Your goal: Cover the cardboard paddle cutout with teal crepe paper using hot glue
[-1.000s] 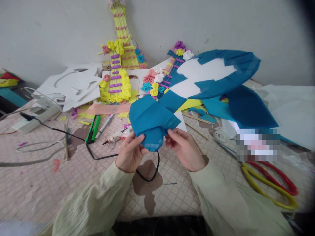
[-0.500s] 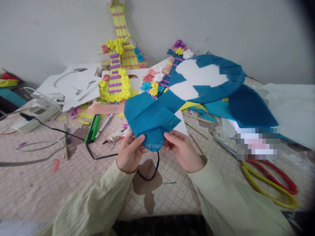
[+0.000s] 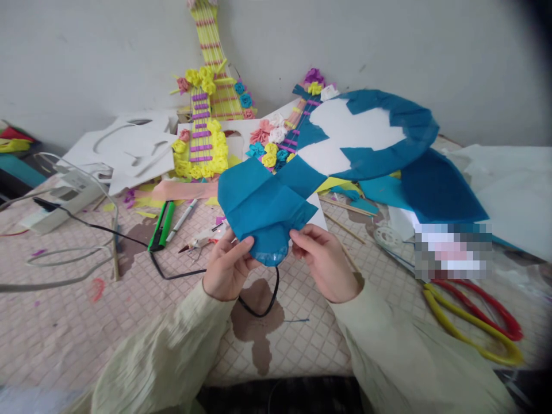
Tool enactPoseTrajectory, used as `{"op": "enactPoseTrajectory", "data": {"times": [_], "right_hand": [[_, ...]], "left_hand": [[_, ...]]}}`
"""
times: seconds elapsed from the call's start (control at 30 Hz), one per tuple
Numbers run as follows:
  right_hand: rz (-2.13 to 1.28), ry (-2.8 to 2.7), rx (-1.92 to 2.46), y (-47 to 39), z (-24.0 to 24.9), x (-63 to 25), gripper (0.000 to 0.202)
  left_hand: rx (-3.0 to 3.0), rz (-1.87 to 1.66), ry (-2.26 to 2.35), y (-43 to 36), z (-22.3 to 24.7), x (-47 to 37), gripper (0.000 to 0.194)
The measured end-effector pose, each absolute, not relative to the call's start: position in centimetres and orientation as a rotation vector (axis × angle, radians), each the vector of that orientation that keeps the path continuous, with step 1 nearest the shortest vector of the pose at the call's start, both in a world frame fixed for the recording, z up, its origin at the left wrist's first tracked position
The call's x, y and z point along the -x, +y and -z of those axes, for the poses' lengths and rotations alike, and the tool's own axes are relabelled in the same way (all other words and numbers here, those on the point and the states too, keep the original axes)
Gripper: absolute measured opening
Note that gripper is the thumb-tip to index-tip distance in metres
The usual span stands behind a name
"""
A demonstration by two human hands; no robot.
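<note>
We hold the blue paper cutout (image 3: 298, 177) by its near, rounded end: our left hand (image 3: 229, 261) grips it at the left edge, thumb on top, and our right hand (image 3: 324, 261) pinches the paper at the right edge, fingertips together. From there the cutout runs away from us and rightward, its long axis slanting through a narrow neck to a wide oval with a white middle, so the right hand sits nearer that far end. The bench (image 3: 172, 328) below the cutout wears a diamond-patterned cover; left of the cutout lie a green cutter (image 3: 162, 226) and a glue gun (image 3: 202, 240), right of it red-and-yellow scissors (image 3: 436, 307), and behind it the grey wall (image 3: 345, 40).
</note>
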State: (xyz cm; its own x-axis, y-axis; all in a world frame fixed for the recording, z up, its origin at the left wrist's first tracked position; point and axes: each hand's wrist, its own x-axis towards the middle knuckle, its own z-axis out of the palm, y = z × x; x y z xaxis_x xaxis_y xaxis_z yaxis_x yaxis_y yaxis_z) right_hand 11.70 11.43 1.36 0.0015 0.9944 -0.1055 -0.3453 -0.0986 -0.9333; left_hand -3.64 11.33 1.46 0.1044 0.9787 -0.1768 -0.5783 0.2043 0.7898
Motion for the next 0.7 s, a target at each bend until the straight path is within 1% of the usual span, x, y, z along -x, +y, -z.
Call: {"op": "enactPoseTrajectory", "data": {"times": [0.23,0.5,0.7], "right_hand": [[-1.499,-0.867,0.929,11.2,-0.4,-10.9,0.026],[-1.605,-0.842,0.894,10.6,-0.3,-10.4,0.027],[-1.679,-0.868,0.905,10.5,0.0,-10.3,0.03]], "left_hand": [[-0.479,-1.148,0.771,11.5,-0.6,3.4,0.025],[-0.455,-1.087,0.653,11.5,-0.4,2.8,0.008],[-0.449,-1.037,0.64,11.4,-0.6,2.8,0.013]]}}
